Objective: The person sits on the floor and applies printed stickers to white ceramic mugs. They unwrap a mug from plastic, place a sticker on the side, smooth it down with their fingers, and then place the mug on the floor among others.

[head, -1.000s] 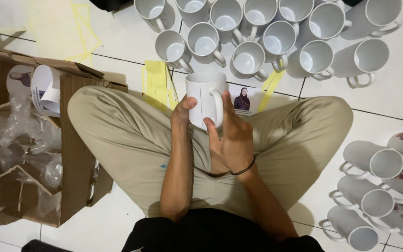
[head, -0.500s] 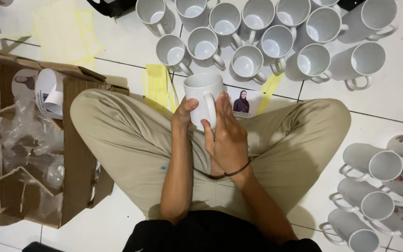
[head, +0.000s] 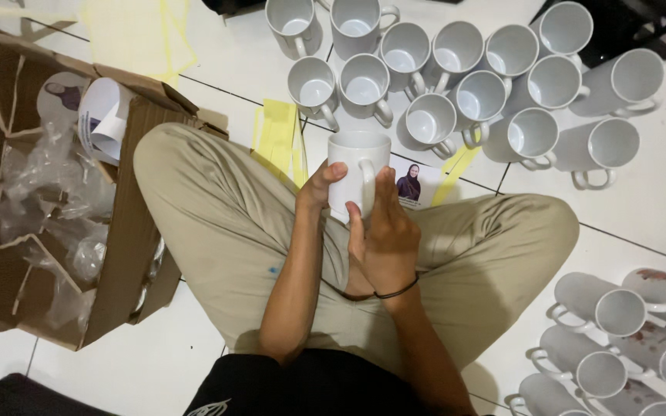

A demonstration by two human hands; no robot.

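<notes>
Holding a white mug (head: 358, 171) upright between both hands, the person sits cross-legged on the tiled floor (head: 641, 223) with the mug raised just above the knees, its handle turned towards the body. The left hand (head: 319, 187) cups the mug's side, thumb pressed against the wall near the rim, which seems to steady it. The right hand (head: 383, 235) wraps the front and lower part, fingers spread flat over the glaze beside the handle, as if pressing or smoothing something onto the surface; what lies under the fingers cannot be told. A dark band circles the right wrist.

Just beyond the right hand, a small printed sheet with a portrait (head: 414, 185) lies on the floor, touching the mug's far side in view. Yellow paper strips (head: 277, 139) lie just past the left hand. Farther ahead of both hands stands a cluster of white mugs (head: 456, 85), mouths up. Well to the right of the right hand, more mugs (head: 618, 339) lie on their sides. Left of the left hand, an open cardboard box (head: 55, 223) holds crumpled clear plastic and rolled paper.
</notes>
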